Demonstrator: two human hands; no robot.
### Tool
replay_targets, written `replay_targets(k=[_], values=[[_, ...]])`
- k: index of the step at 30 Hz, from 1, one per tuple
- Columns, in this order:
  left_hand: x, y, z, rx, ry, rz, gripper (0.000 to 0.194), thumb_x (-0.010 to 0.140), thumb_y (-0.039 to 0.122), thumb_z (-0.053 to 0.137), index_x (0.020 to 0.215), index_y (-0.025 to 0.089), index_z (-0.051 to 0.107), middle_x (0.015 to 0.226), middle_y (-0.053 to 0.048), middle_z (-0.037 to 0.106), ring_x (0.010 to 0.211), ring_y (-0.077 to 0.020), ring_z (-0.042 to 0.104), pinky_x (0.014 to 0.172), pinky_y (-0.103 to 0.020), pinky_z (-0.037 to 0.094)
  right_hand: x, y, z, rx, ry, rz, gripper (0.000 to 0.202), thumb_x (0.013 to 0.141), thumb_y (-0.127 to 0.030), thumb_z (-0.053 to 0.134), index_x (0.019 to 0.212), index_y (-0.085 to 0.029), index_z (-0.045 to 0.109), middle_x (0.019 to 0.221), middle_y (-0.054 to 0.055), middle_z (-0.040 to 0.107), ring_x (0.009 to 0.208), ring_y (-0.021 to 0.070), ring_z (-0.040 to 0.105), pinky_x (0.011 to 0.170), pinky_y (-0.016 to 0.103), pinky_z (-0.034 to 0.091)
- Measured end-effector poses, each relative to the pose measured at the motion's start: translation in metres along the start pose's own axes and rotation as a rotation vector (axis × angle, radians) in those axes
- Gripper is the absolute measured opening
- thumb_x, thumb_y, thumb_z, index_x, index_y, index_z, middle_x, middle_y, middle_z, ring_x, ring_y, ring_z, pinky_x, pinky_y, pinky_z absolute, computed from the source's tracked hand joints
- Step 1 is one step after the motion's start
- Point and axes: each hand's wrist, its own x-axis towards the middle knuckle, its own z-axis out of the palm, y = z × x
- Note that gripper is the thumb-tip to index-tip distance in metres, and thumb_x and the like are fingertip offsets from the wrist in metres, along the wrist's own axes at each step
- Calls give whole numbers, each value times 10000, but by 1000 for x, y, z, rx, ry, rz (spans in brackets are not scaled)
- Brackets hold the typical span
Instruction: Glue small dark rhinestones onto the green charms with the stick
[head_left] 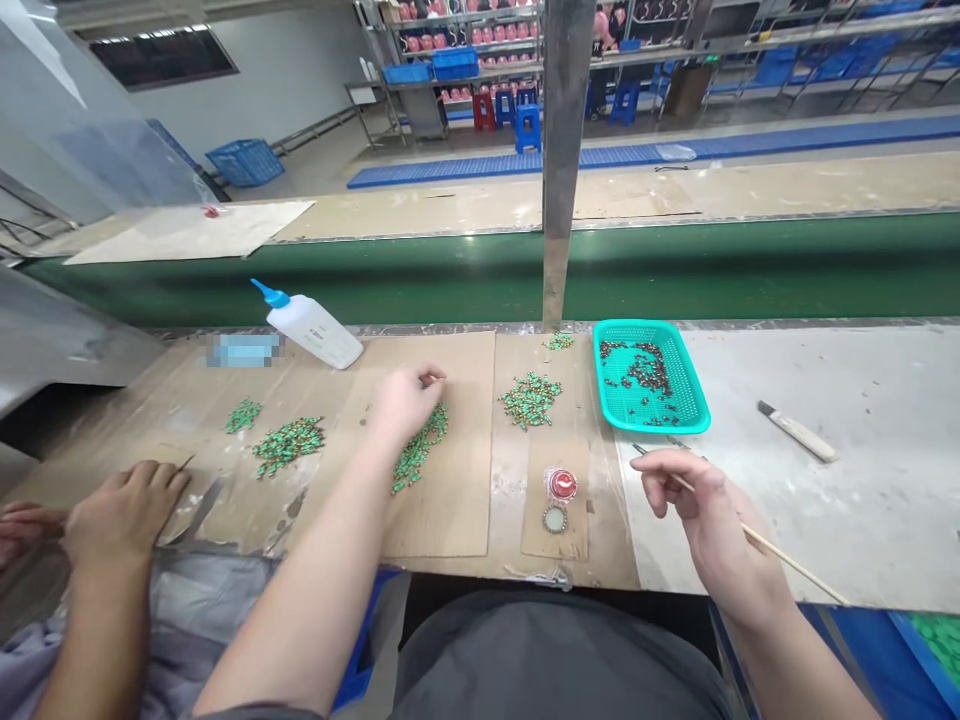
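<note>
My left hand (405,400) reaches over the cardboard sheet (465,470), its fingers bent together above a long pile of small green pieces (418,455); what they hold, if anything, is hidden. My right hand (709,520) holds a thin wooden stick (795,566), its dark tip pointing left, just below the teal basket (694,395) with small dark pieces inside. Between my hands, a red pot (562,484) and a small round cap of pale material (555,518) sit on a small cardboard piece. Another green pile (531,400) lies above them.
At the left, a co-worker's hands (124,510) rest near more green piles (289,445). A white bottle with a blue nozzle (315,330) lies behind them. A brush (796,432) lies at the right. A metal post (562,160) rises behind the table.
</note>
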Motion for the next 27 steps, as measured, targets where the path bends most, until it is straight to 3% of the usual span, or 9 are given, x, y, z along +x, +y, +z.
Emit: replay_targets(k=[2, 4, 14, 20, 27], values=[[3, -15, -15, 35, -86, 8, 362, 1161, 409, 848, 1460, 209, 805, 1476, -129, 830, 1220, -319, 844, 1040, -543, 743, -2, 4, -5, 2, 23, 24, 575, 1219, -739, 634, 1081, -289, 965, 760, 48, 709, 699, 218, 649, 660, 347, 594], [0, -21, -20, 72, -154, 28, 339, 1161, 406, 848, 1439, 214, 815, 1469, -127, 834, 1220, -315, 843, 1047, -539, 741, -3, 7, -6, 29, 27, 46, 585, 1203, -756, 653, 1059, -286, 969, 744, 52, 715, 686, 216, 647, 642, 340, 590], [-8, -19, 3, 161, -191, -11, 345, 1165, 415, 841, 1459, 237, 811, 1512, -134, 819, 1258, -322, 833, 1068, -544, 733, -2, 14, 0, 35, -22, 138, 653, 1190, -786, 643, 1030, -236, 957, 790, 77, 752, 707, 225, 681, 652, 353, 618], [-6, -24, 7, -18, -132, -3, 366, 1159, 405, 849, 1475, 226, 804, 1534, -139, 810, 1293, -335, 824, 1093, -570, 726, -1, 17, 1, 40, -3, 187, 703, 1130, -857, 691, 1005, -212, 942, 780, 77, 753, 697, 227, 680, 661, 371, 625], [-15, -42, -5, -429, -42, -160, 320, 1169, 428, 838, 1376, 185, 814, 1327, -101, 856, 1085, -279, 853, 947, -486, 749, 2, 24, -5, 95, -15, 277, 638, 1080, -831, 795, 1004, -210, 921, 826, 79, 790, 748, 235, 734, 709, 385, 674]])
